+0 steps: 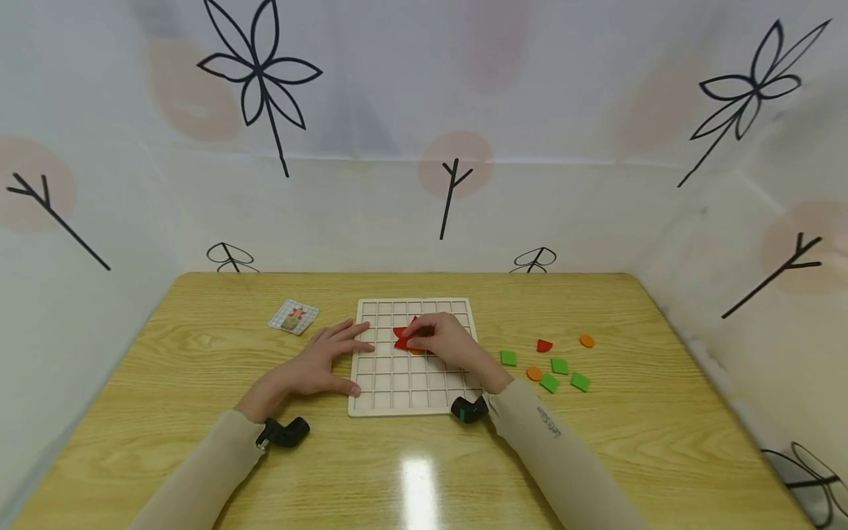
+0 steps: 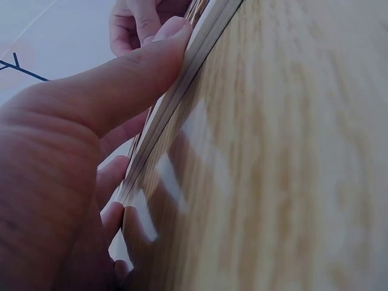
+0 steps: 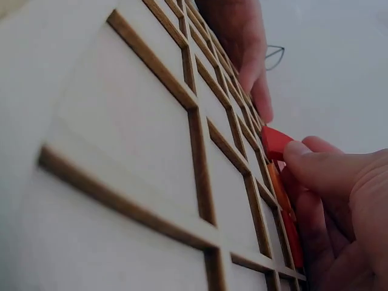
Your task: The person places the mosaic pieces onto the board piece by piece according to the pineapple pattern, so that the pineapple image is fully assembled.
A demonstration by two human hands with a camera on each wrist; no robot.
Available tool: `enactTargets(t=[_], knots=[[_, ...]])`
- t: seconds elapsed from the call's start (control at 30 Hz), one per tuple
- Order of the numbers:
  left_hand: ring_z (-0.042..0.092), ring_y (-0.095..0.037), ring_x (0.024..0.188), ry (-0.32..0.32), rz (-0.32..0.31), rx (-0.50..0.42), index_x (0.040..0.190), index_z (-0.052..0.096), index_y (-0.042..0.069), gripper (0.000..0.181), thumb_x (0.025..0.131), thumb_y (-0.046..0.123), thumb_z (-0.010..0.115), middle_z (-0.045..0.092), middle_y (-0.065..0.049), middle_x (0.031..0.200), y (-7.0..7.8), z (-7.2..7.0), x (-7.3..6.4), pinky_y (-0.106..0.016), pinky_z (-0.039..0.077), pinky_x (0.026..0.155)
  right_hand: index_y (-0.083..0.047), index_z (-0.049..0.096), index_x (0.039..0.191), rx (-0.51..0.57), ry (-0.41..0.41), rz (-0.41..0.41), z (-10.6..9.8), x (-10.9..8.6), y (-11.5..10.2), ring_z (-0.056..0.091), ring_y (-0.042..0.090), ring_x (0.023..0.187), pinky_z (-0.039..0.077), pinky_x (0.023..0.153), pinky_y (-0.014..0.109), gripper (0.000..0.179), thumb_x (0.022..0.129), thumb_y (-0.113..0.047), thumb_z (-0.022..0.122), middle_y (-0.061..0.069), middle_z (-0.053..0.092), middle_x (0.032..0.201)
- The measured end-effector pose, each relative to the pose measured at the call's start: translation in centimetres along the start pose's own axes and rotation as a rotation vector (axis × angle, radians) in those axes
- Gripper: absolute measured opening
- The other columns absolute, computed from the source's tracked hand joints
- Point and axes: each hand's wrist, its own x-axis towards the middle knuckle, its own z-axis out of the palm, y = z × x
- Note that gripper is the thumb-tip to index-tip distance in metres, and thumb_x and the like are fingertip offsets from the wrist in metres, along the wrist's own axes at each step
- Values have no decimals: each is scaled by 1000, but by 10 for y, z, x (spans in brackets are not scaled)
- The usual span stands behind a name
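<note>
A wooden grid board (image 1: pixel 384 401) lies on the table. My left hand (image 1: pixel 318 366) rests along its left edge with spread fingers; in the left wrist view the thumb (image 2: pixel 142 73) touches the board's side. Over the middle of the board, my right hand (image 1: pixel 453 344) pinches a red piece (image 3: pixel 276 142) with one rounded side between thumb and fingertips. Just below that piece, an orange piece (image 3: pixel 280 189) and another red piece (image 3: pixel 292 239) sit in the grid. The right hand hides part of these pieces in the head view.
To the board's right lie several green squares (image 1: pixel 508 358), two orange discs (image 1: pixel 587 341) and one red piece (image 1: pixel 545 346). A small stack of picture cards (image 1: pixel 294 316) lies to the upper left. White patterned cloth (image 1: pixel 371 213) stands around the table (image 1: pixel 331 471).
</note>
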Motion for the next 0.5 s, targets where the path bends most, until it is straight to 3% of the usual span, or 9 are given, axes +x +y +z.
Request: enactTargets(t=[0.5], knots=[[9, -39, 150, -2, -5, -10, 141, 59, 17, 70, 80, 43, 82, 24, -9, 163, 3, -2, 0, -67, 8, 111, -18, 78, 100, -37, -37, -15, 1, -3, -1, 59, 13, 85, 49, 77, 31, 14, 92, -8, 72, -4, 65, 96]])
